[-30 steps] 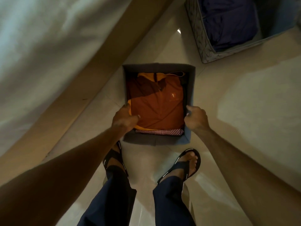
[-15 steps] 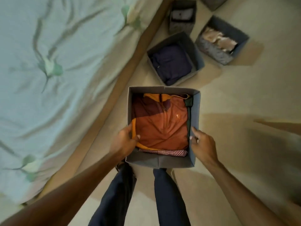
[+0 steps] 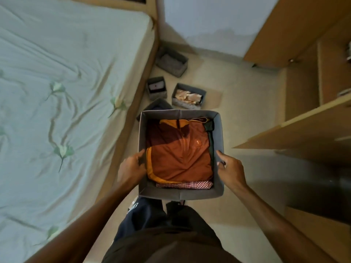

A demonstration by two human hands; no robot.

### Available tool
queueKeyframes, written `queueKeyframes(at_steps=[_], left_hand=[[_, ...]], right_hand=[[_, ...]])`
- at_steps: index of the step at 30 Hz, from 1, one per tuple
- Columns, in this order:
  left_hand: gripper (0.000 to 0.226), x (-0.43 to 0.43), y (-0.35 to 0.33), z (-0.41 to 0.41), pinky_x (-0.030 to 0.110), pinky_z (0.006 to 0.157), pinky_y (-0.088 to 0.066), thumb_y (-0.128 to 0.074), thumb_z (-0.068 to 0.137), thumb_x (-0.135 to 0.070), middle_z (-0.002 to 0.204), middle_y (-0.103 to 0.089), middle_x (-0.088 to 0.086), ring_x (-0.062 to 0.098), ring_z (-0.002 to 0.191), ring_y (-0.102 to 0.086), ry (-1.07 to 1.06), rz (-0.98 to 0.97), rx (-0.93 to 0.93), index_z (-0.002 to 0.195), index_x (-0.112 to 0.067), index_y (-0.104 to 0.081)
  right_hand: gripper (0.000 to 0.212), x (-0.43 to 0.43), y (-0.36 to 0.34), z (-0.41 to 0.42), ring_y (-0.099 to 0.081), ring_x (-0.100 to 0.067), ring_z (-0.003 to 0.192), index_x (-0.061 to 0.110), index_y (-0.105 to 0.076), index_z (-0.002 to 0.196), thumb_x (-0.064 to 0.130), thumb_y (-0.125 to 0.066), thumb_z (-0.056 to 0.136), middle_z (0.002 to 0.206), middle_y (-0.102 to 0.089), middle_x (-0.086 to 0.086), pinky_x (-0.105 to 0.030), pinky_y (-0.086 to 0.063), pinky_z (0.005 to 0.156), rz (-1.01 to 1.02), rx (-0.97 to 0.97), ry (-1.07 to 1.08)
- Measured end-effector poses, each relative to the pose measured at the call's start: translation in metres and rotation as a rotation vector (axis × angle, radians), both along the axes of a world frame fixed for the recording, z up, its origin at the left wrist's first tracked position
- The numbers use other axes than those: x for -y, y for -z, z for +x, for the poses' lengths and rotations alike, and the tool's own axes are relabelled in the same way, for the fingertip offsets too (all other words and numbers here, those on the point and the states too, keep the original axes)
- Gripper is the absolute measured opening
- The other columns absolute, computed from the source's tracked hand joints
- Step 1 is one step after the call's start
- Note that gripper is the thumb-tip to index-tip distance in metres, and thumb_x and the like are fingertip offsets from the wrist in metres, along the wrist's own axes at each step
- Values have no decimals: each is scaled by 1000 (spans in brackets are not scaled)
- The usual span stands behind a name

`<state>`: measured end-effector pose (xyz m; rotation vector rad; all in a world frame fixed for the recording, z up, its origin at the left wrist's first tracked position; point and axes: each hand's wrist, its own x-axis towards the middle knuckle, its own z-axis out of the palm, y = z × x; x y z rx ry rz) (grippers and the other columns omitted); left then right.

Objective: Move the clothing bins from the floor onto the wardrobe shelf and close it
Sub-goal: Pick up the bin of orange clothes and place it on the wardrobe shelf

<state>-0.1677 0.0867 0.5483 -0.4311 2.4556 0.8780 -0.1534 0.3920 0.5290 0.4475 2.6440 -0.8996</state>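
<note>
1. The grey fabric bin [image 3: 181, 193] sat at the centre of the frame, lifted clear of the floor [image 3: 237, 114] and held level in front of the person's body, above their dark trousers [image 3: 152, 217].
2. Inside it lay a folded orange top [image 3: 180, 158] over a red checked garment [image 3: 184, 185], with a dark green piece [image 3: 211, 137] tucked along the right wall; keeping the bin level probably served to keep the stack from sliding.
3. The left hand [image 3: 132, 167] was closed over the left wall, thumb inside against the clothes and the other fingers hidden outside.
4. The right hand [image 3: 230, 168] gripped the right wall in the same way, thumb along the rim. Holding opposite walls likely kept the soft sides from folding inward under the load.
5. Above the bin in the frame, more bins waited on the floor: one with pale crumpled cloth [image 3: 189, 98], a small dark one [image 3: 157, 87], a grey one [image 3: 171, 61] further up, and one with dark contents [image 3: 157, 106], only its edge showing behind the held bin.
6. The bed [image 3: 66, 92] filled the left of the frame, its wooden edge close to the left forearm.
7. The wardrobe [image 3: 302, 80] stood at the right with a door [image 3: 284, 29] swung open at upper right and a wooden shelf [image 3: 303, 133] reaching toward the middle right.
8. The shelf edge and open door looked like the things to steer around; the way to the right seemed otherwise free.
</note>
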Motion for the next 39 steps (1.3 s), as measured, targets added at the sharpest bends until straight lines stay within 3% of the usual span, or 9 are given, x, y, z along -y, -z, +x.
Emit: queueKeyframes(at_steps=[3,8,16,20,22,25,29,33,39], left_hand=[[53,-10,-8,-32,44,96,-52,-55,83,-17,136,-59,2,23,119,-60,32,5,-40,136,-21,-53],[62,-37,-18,-114,44,90,-56,-49,72,-22,131,-63,-2,23,111,-64,88,-6,-103,133,-26,-57],[65,-96,-33,-294,43,80,-60,-53,74,-14,125,-67,4,25,93,-70,213,21,-193,136,-30,-53],[65,-142,-55,-379,39,87,-57,-53,75,-10,121,-69,5,25,100,-68,301,26,-216,136,-30,-53],[62,-163,-61,-412,38,92,-54,-54,77,-10,127,-65,4,24,107,-66,334,33,-241,136,-29,-54],[59,-207,-69,-462,36,86,-57,-54,81,-7,127,-66,4,20,96,-68,408,50,-260,137,-26,-53],[52,-280,-71,-530,39,88,-56,-53,85,-15,124,-67,6,26,100,-68,516,21,-306,134,-31,-55],[43,-359,-77,-590,40,88,-55,-56,87,-26,121,-68,11,33,107,-65,625,30,-371,130,-31,-59],[36,-503,-96,-664,41,88,-52,-53,92,-27,116,-69,16,40,104,-64,819,28,-474,126,-29,-63]], right_hand=[[47,-18,-11,-23,-60,-25,118,14,-48,139,6,-54,93,138,-54,-7,-28,-49,96,7,-19,14],[45,-45,-18,-87,-60,-24,118,14,-50,137,5,-54,93,135,-57,-8,-20,-43,91,19,-40,79],[45,-92,-35,-223,-66,-29,101,14,-50,137,6,-52,93,125,-65,-14,-25,-46,80,61,-92,215],[44,-125,-50,-278,-66,-30,96,15,-52,136,7,-51,93,120,-67,-16,-21,-41,74,100,-99,314],[44,-141,-58,-297,-67,-25,85,16,-52,136,7,-51,93,118,-68,-17,-18,-39,68,101,-111,356],[44,-176,-65,-328,-50,-1,56,18,-50,138,8,-50,95,112,-70,-17,-10,-34,50,103,-145,442],[44,-228,-66,-372,-54,-7,61,18,-50,138,8,-47,95,111,-71,-16,-15,-37,53,116,-172,591],[43,-274,-75,-417,-64,-28,109,17,-53,135,7,-49,93,129,-63,-10,-27,-49,85,147,-232,732],[42,-371,-100,-459,-62,-30,112,17,-51,137,9,-48,96,130,-62,-11,-38,-51,93,146,-256,932]])
